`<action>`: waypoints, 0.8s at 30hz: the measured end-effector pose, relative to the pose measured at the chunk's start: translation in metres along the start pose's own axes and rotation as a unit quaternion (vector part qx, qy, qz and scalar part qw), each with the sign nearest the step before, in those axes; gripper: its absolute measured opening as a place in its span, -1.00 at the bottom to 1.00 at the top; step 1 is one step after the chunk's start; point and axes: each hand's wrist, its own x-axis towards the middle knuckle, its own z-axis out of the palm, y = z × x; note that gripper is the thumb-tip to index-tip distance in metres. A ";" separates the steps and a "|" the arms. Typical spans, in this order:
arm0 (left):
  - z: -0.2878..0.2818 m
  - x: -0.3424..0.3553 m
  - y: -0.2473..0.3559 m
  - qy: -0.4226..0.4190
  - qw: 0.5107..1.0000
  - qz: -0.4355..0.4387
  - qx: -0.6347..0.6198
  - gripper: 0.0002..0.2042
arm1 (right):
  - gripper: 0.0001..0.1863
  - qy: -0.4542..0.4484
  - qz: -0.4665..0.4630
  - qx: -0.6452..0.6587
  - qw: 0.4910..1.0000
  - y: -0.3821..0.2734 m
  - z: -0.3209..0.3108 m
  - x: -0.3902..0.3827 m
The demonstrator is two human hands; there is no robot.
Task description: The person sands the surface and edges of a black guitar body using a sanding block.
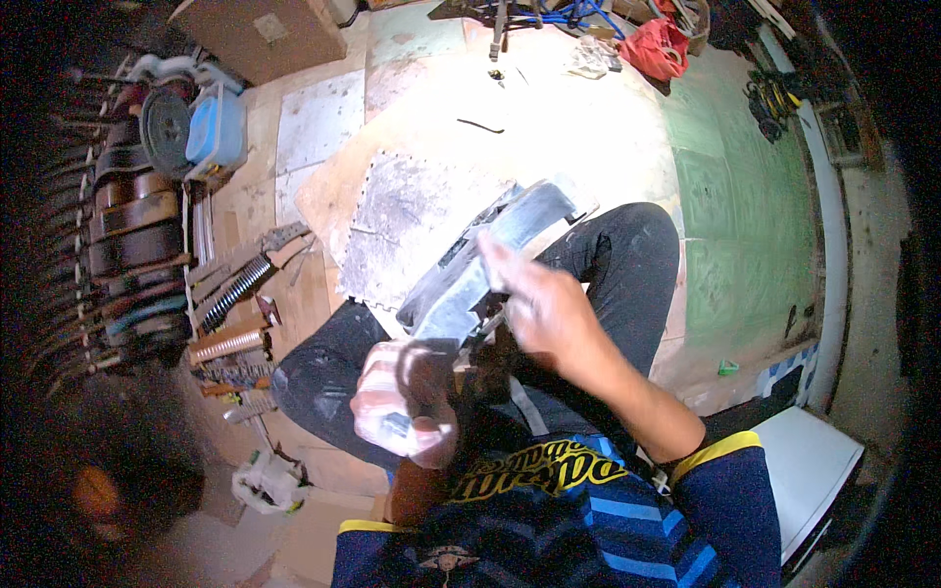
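A long dusty grey-black piece (534,211) with a recessed dark slot lies slanting over my lap, its far end toward the upper right. My left hand (402,402) is wrapped round its near lower end, with pale dust or wrapping on the fingers. My right hand (534,294) is on the piece's right side near the middle, fingers bent against its surface and slightly blurred; whatever may be between them is hidden. My crossed legs in dark trousers (627,265) are beneath, beside a speckled grey mat (387,216).
Hand tools (245,294) lie at the left, by a rack of dark curved pieces (132,225) and a blue tub (214,132). A white plastic bag (265,480) is at lower left. A red bag (654,49) and cables are at the back. Green tiles (735,274) cover the right floor.
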 end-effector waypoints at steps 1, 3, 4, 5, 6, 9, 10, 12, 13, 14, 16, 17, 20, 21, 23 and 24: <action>0.002 0.000 -0.003 0.018 1.000 0.013 0.021 -0.72 | -0.39 0.014 -0.035 0.017 0.999 -0.002 0.005 -0.014; 0.000 0.004 -0.006 0.017 0.998 0.044 0.037 -0.77 | -0.43 -0.040 0.001 0.022 0.999 -0.027 0.015 -0.032; -0.001 0.008 -0.008 -0.002 0.998 0.062 0.030 -0.78 | -0.43 -0.093 0.016 -0.001 0.996 -0.035 0.017 -0.030; 0.005 0.015 -0.008 0.028 0.996 0.064 0.053 -0.79 | -0.38 -0.193 0.048 -0.067 0.978 -0.035 0.015 -0.020; 0.008 0.019 -0.011 0.083 0.993 0.059 0.063 -0.72 | -0.32 -0.289 0.080 -0.130 0.945 -0.034 0.012 -0.015; 0.026 0.027 -0.012 0.186 0.979 0.043 0.077 -0.64 | -0.41 -0.195 0.088 0.437 0.874 -0.020 0.037 -0.050; 0.028 0.020 -0.009 0.206 0.976 0.032 0.067 -0.63 | -0.38 -0.214 0.021 0.407 0.888 -0.008 0.054 -0.055; 0.006 -0.007 -0.013 0.262 0.964 0.028 0.035 -0.59 | -0.29 -0.231 -0.121 0.310 0.914 0.004 0.091 -0.060; -0.005 -0.020 -0.014 0.289 0.957 0.031 0.019 -0.58 | -0.28 -0.219 -0.177 0.247 0.927 0.007 0.103 -0.053; 0.003 -0.016 -0.010 0.276 0.961 0.005 0.023 -0.57 | -0.27 -0.193 -0.218 0.178 0.940 0.014 0.110 -0.042; 0.023 0.003 0.000 0.249 0.968 -0.027 0.030 -0.54 | -0.33 -0.149 -0.084 0.149 0.974 -0.001 0.047 -0.036; 0.031 0.011 0.000 0.281 0.960 -0.004 0.019 -0.60 | -0.36 -0.137 -0.081 0.216 0.963 0.000 0.071 -0.039; 0.048 0.026 0.000 0.382 0.922 0.061 0.015 -0.75 | -0.45 -0.115 -0.190 0.285 0.933 -0.023 0.073 -0.047; 0.054 0.025 -0.006 0.411 0.909 0.071 -0.002 -0.80 | -0.47 -0.088 -0.235 0.275 0.928 -0.027 0.042 -0.048; 0.059 0.021 -0.015 0.409 0.910 0.070 -0.024 -0.85 | -0.48 -0.115 -0.163 0.289 0.936 0.009 0.043 -0.038; 0.048 0.015 -0.011 0.352 0.934 0.050 -0.031 -0.84 | -0.48 -0.138 -0.136 0.231 0.953 0.001 0.024 -0.030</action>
